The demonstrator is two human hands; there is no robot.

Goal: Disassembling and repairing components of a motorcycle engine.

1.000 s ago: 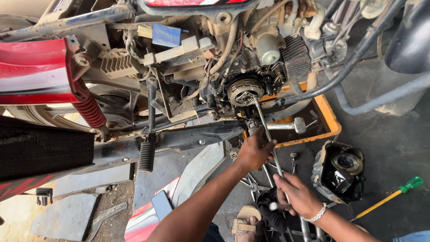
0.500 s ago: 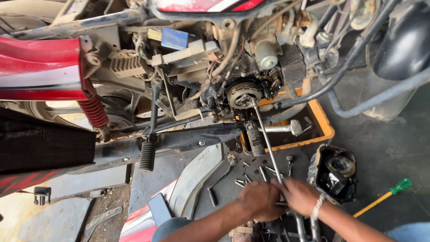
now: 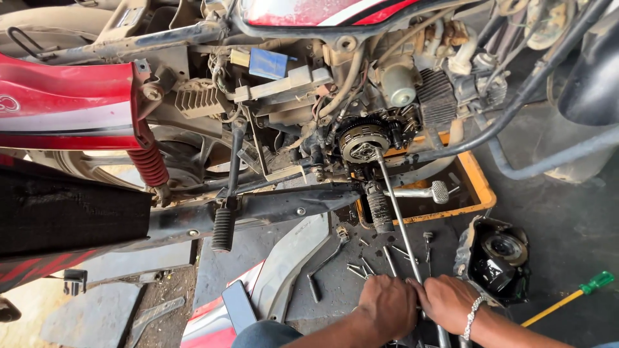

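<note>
A long metal wrench rod [image 3: 398,219] runs from the exposed clutch assembly [image 3: 363,140] of a stripped red motorcycle down toward me. My left hand [image 3: 385,305] is closed around the rod's lower handle end. My right hand [image 3: 446,300], with a bead bracelet at the wrist, grips the same handle right beside it. The two hands touch each other at the bottom of the view. The rod's tip sits on the centre of the clutch.
An orange tray [image 3: 480,187] lies under the engine. A black engine cover [image 3: 495,258] sits at the right, a green-handled screwdriver [image 3: 567,298] beyond it. Loose bolts [image 3: 361,265] and a kick lever [image 3: 325,265] lie on the floor. A footpeg [image 3: 224,227] hangs left of centre.
My left hand has come down off the middle of the rod to join my right hand on the handle end. The view has shifted slightly downward.
</note>
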